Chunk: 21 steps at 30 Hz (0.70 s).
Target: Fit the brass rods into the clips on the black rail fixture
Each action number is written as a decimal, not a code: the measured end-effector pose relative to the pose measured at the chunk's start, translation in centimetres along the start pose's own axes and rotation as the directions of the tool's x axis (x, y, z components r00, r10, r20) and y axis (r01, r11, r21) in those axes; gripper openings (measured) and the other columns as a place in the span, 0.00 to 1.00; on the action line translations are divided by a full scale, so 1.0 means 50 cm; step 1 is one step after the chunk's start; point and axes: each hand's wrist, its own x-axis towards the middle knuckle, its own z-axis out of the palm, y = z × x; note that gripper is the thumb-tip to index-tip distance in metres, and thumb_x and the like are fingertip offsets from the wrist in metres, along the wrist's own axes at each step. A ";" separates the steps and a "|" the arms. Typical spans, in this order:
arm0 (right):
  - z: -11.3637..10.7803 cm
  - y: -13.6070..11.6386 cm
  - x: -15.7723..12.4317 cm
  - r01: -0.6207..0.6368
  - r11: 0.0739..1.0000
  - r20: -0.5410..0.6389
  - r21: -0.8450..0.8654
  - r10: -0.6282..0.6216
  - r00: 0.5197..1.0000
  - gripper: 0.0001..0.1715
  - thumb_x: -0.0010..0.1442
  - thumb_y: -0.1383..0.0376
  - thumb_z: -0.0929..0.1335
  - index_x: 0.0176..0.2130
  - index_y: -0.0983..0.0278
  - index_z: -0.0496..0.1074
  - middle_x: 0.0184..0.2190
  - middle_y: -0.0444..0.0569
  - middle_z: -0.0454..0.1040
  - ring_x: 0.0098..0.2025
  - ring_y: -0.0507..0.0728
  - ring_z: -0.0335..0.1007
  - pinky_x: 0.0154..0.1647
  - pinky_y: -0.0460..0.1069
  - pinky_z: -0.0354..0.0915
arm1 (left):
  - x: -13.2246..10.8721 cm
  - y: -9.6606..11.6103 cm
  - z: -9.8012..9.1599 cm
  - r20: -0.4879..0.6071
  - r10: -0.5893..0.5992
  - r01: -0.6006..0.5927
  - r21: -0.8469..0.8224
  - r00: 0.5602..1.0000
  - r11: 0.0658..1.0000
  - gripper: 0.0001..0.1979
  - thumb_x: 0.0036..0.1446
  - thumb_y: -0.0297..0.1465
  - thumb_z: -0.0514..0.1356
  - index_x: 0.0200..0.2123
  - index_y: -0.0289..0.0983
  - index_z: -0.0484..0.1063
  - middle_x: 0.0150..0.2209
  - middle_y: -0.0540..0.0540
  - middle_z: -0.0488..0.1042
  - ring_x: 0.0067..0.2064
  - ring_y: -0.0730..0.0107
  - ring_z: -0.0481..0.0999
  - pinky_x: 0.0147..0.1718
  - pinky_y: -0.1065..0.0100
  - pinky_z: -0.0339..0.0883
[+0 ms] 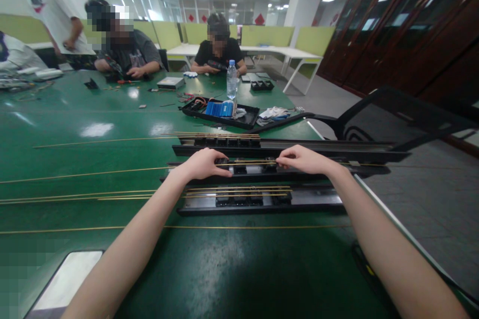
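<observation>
Three black channel rails lie across the green table, with small black blocks seated in them and thin brass-coloured rods running lengthwise. At the middle rail (247, 171), my left hand (204, 163) has its thumb in front of and its fingers behind a black block (223, 162), gripping it. My right hand (301, 159) is closed in a pinch on a brass rod (254, 162) above the same rail, beside another block (270, 165). Nearer me is the front rail (318, 197), with several rods on its blocks. The back rail (299, 148) lies beyond my hands.
Beyond the rails are a black tray (249, 118), gloves (275, 113) and a water bottle (231, 79). A single rod (239, 227) lies closer to me. A phone-like device (67, 279) is at lower left. A chair (404, 114) stands at right. Several people are across the table.
</observation>
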 end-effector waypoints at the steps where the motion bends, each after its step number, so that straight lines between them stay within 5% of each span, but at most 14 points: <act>1: 0.000 0.000 0.000 -0.002 1.000 -0.002 0.000 0.002 1.000 0.31 0.60 0.42 0.64 0.33 0.65 0.79 0.28 0.49 0.76 0.30 0.56 0.67 0.33 0.49 0.60 | 0.000 -0.001 0.001 -0.002 -0.001 0.001 -0.001 1.000 1.000 0.37 0.46 0.60 0.62 0.51 0.39 0.78 0.41 0.42 0.82 0.42 0.54 0.79 0.39 0.66 0.67; 21: -0.005 -0.004 -0.005 -0.008 1.000 0.011 0.014 0.008 1.000 0.29 0.60 0.43 0.65 0.33 0.66 0.78 0.28 0.49 0.76 0.30 0.56 0.67 0.33 0.49 0.59 | -0.001 0.005 -0.005 0.002 -0.009 0.009 -0.002 1.000 1.000 0.37 0.46 0.59 0.63 0.51 0.39 0.79 0.41 0.42 0.82 0.42 0.55 0.79 0.38 0.66 0.67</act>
